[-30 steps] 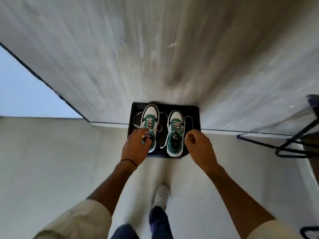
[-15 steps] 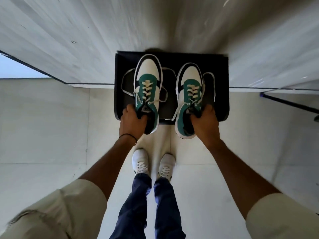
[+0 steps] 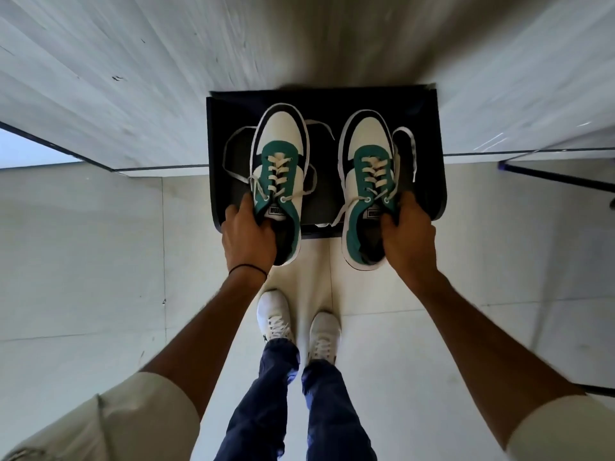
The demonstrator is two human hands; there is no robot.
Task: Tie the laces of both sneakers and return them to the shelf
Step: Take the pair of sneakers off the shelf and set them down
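Note:
Two green-and-white sneakers with black trim lie toes away from me on a black shelf (image 3: 429, 134). The left sneaker (image 3: 281, 154) and the right sneaker (image 3: 367, 151) both have loose, untied white laces trailing over the shelf. My left hand (image 3: 248, 239) grips the collar of the left sneaker at its heel. On the right sneaker's heel collar my right hand (image 3: 407, 241) has closed. Both heels stick out past the shelf's front edge.
A pale wood-grain wall (image 3: 166, 78) rises behind the shelf. The floor is light tile (image 3: 83, 261). My own feet in white shoes (image 3: 276, 317) stand just below the shelf. A dark metal frame (image 3: 559, 174) stands at the right.
My hands came in from near the sneakers and closed on their heels. The sneakers have slid toward me, heels past the shelf edge, and the camera has dropped closer.

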